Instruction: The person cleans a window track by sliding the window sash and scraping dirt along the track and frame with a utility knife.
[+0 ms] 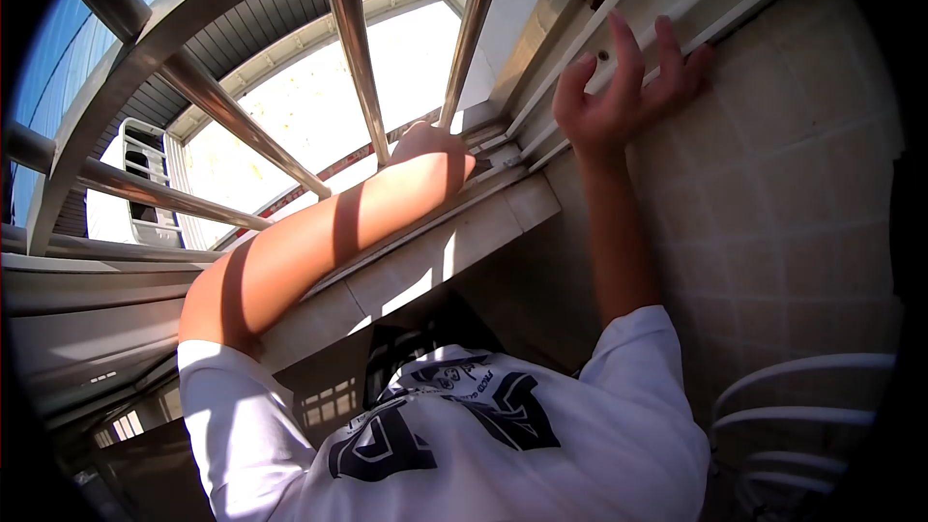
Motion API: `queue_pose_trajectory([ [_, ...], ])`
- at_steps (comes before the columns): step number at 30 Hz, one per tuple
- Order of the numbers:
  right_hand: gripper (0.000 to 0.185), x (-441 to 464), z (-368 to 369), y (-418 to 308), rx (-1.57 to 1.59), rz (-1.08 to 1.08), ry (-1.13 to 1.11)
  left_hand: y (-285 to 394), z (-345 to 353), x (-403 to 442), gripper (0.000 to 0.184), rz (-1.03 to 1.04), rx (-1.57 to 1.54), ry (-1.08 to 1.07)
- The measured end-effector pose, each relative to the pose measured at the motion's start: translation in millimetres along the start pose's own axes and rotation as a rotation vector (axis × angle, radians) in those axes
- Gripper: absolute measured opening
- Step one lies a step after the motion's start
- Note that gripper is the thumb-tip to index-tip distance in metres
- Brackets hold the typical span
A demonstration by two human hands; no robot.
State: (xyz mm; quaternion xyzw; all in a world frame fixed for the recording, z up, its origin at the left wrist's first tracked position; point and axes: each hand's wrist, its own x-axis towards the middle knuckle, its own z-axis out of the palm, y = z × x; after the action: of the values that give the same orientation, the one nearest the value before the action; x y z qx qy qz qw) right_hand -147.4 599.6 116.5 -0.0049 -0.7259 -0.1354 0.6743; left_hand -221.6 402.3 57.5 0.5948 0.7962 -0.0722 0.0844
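Note:
My left arm reaches across the tiled window sill (382, 290) to the inner corner of the window. My left hand (425, 143) is bent at the lower end of a metal bar (469, 34), near the bottom track of the window frame (498, 157). Its fingers are turned away from me, so whether it holds anything is hidden. My right hand (619, 101) is raised beside the light side frame of the window (667, 0). Its fingers are spread and curved with nothing in them; whether the fingertips touch the frame I cannot make out.
Curved metal bars (246, 135) fan out across the window opening. Outside are a white surface (300, 87) and a blue corrugated sheet (48, 48). A tiled wall (783, 174) rises on the right, with a white curved-bar rack (802, 416) below it.

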Motion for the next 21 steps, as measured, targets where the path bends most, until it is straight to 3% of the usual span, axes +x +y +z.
queue_pose_trajectory([
  [3,0.037,3,4,-2,0.029,0.006,0.018,-6,-5,9,0.016,-0.201,-0.175,-0.069],
  [5,0.036,1,2,-2,0.044,0.008,0.014,0,-34,-2,0.017,-0.048,0.031,-0.076],
  [10,0.037,-3,-1,-3,0.028,0.009,0.006,-5,-52,0,0.020,-0.164,-0.014,-0.336],
  [13,0.037,-3,-2,-2,0.022,0.010,0.000,-10,-54,-8,0.021,-0.162,0.037,-0.363],
  [18,0.038,-1,-2,-2,0.039,0.005,0.001,3,-41,-20,0.009,-0.047,-0.033,0.162],
  [21,0.038,3,-4,-4,0.065,-0.006,-0.008,12,-15,-2,0.010,-0.012,-0.133,0.311],
])
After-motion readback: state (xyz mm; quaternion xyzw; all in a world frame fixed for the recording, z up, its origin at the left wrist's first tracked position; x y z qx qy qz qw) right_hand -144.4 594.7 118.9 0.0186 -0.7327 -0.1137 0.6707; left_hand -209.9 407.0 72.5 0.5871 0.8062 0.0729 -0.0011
